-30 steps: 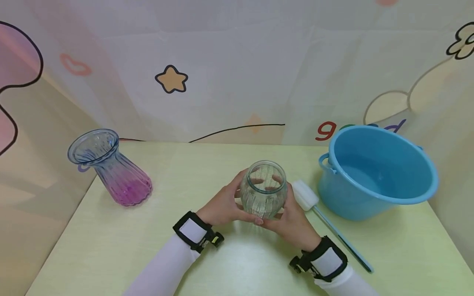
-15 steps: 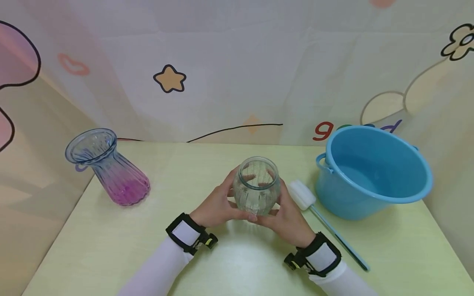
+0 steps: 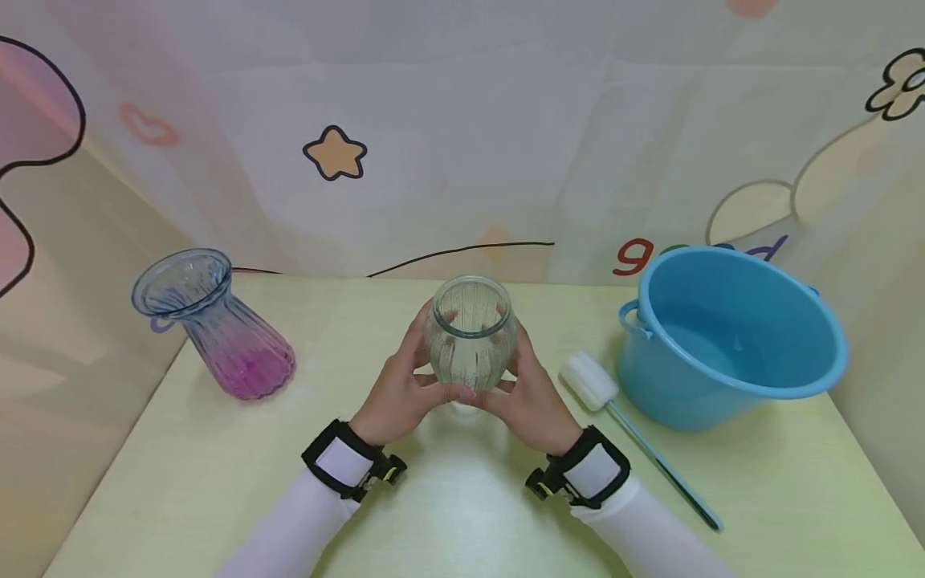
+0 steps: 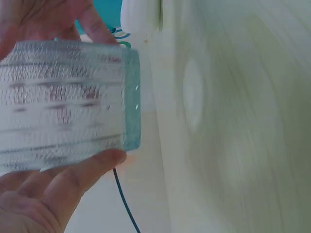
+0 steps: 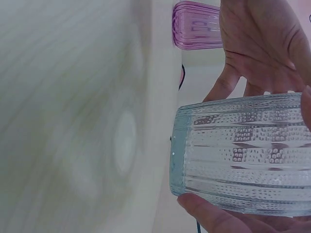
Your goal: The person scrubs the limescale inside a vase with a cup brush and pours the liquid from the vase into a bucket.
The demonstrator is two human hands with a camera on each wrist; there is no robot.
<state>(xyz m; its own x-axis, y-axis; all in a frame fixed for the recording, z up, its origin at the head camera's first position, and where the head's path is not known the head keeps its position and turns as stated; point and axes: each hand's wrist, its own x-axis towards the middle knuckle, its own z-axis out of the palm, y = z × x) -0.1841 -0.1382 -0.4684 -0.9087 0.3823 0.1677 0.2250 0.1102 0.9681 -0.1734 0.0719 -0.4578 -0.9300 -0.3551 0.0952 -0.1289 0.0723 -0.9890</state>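
A small clear glass vase [image 3: 471, 353] with ribbed, pebbly sides and a round open mouth is between my hands, upright at mid-table. My left hand [image 3: 396, 395] grips its left side, and my right hand [image 3: 536, 396] holds the right side. The two thumbs meet at the front, low on the glass. In both wrist views the thick base of the vase [image 4: 63, 107] shows apart from the tabletop, so it hangs a little above it. Fingers behind the vase [image 5: 243, 155] show through the glass, partly blurred.
On the left stands a taller flared vase [image 3: 238, 345], blue fading to pink. A white sponge brush [image 3: 588, 381] with a long blue handle lies right of my right hand. Beyond it is a blue bucket [image 3: 679, 377]. A patterned cloth backdrop [image 3: 462, 144] rises behind the table.
Both hands have carried the glass vase leftward and farther from me, toward the table's back edge. The pink vase, the brush and the bucket have stayed in place.
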